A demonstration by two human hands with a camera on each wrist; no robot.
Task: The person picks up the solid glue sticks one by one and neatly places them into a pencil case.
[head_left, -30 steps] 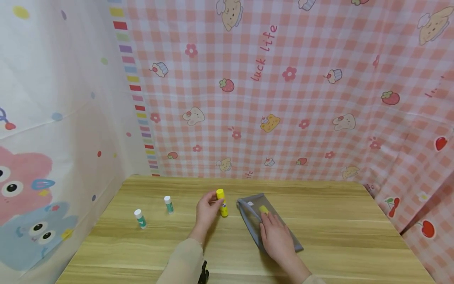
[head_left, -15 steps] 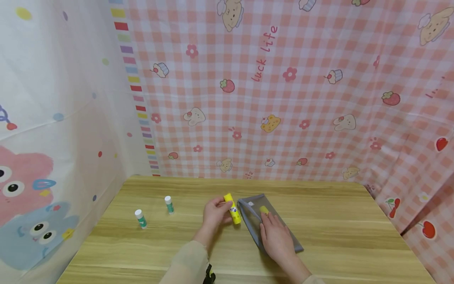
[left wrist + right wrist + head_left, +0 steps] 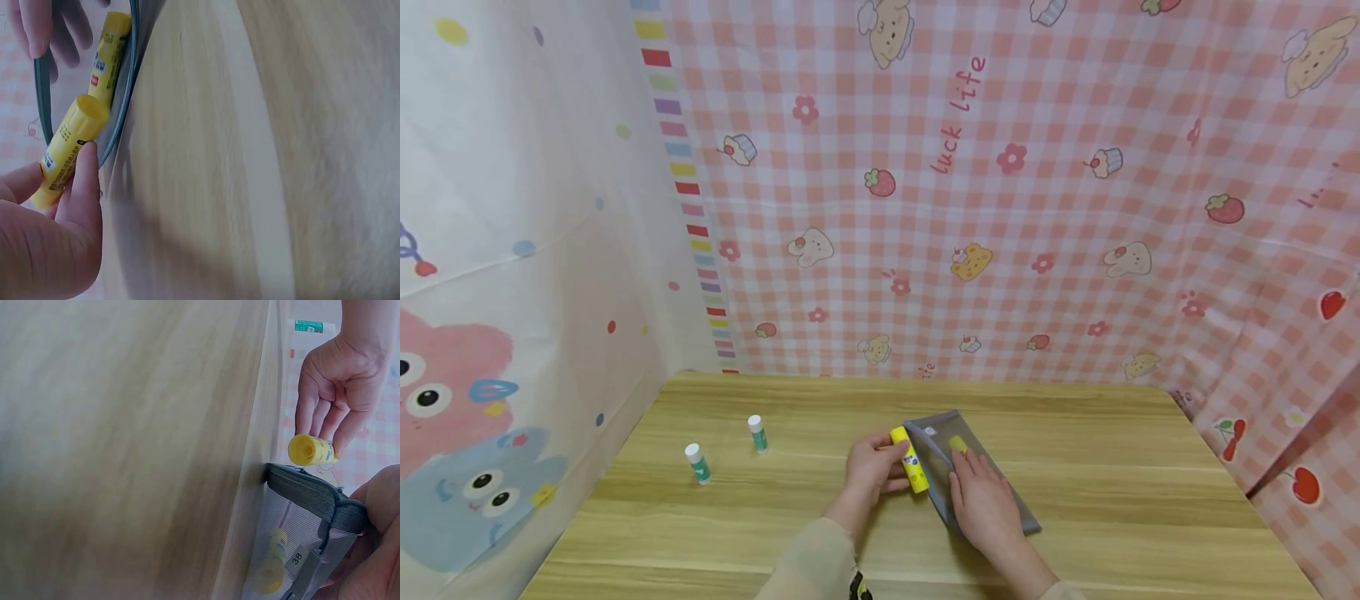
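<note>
My left hand [image 3: 872, 468] pinches a yellow glue stick [image 3: 912, 461] between thumb and fingers. The stick slants at the mouth of a grey mesh zip pouch [image 3: 935, 469], seen in the head view at the middle of the table. On the pouch lies my right hand [image 3: 988, 502]; in the right wrist view, its thumb and fingers grip the pouch near the zipped rim [image 3: 312, 490]. The left wrist view shows the mouth spread apart, with another yellow glue stick [image 3: 110, 57] inside. Yellow also shows dimly through the mesh in the right wrist view.
Two white-capped green glue sticks, a nearer one [image 3: 697, 463] and a farther one [image 3: 757, 433], stand on the left of the wooden table [image 3: 1120, 475]. A pink checked cloth [image 3: 1037, 208] hangs behind the table, with more cloth on both sides.
My left hand has carried the yellow glue stick rightward and nearer to me, up to the pouch mouth, and the stick has tilted from upright. My right hand and the pouch have stayed in place.
</note>
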